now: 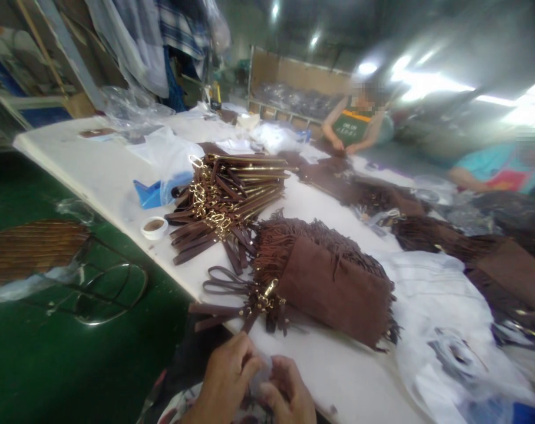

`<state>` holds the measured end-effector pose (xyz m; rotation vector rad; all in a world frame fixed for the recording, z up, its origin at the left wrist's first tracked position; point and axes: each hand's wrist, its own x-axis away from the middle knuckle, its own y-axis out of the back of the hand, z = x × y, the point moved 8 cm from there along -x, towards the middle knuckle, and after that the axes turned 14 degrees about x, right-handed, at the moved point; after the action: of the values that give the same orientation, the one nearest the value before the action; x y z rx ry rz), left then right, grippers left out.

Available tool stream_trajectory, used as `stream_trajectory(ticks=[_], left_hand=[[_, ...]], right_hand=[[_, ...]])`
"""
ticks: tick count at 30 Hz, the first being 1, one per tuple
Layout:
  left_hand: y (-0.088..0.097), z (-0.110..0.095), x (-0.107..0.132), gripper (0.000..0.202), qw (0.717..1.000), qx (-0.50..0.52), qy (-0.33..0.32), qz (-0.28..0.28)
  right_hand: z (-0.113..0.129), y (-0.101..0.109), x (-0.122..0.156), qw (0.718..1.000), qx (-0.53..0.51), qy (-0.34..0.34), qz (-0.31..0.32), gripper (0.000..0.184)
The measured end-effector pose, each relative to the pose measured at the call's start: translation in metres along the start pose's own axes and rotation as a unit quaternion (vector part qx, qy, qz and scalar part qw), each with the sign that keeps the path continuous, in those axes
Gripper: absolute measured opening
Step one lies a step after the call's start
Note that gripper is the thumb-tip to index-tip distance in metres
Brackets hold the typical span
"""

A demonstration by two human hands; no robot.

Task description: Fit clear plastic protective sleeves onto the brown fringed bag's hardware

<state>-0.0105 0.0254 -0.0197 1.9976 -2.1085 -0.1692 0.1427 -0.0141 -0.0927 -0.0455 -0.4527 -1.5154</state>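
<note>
Pale filmy scrap (261,371), likely thin plastic though blur hides detail, sits at the near tabletop edge, pinched between both hands. The left hand (225,377) curls its fingers over it, and the right hand (289,391) grips it from the other side. A brown suede fringed bag (333,282) with a gold clasp lies just beyond at 12 o'clock on the white tabletop (112,171). A heap of brown leather straps (223,200) lies farther off at 11 o'clock. The hands seem to be working the scrap open. Carrying on calls for a light, even pull by both.
</note>
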Motion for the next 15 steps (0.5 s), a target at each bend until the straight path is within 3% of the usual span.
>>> stream_trajectory(ticks=[6,12,15], left_hand=[[-0.005,0.004,-0.002,0.019,0.997,-0.057,-0.017,0.045],[-0.009,0.024,0.0,0.033,0.996,0.067,0.047,0.035],[-0.01,0.026,0.008,0.036,0.993,0.098,0.065,0.034]], right_hand=[[0.009,0.002,-0.003,1.0,-0.025,-0.011,-0.012,0.032],[0.011,-0.006,0.0,0.997,-0.063,-0.021,0.032,0.038],[0.018,0.002,0.003,0.998,-0.032,0.012,0.046,0.035]])
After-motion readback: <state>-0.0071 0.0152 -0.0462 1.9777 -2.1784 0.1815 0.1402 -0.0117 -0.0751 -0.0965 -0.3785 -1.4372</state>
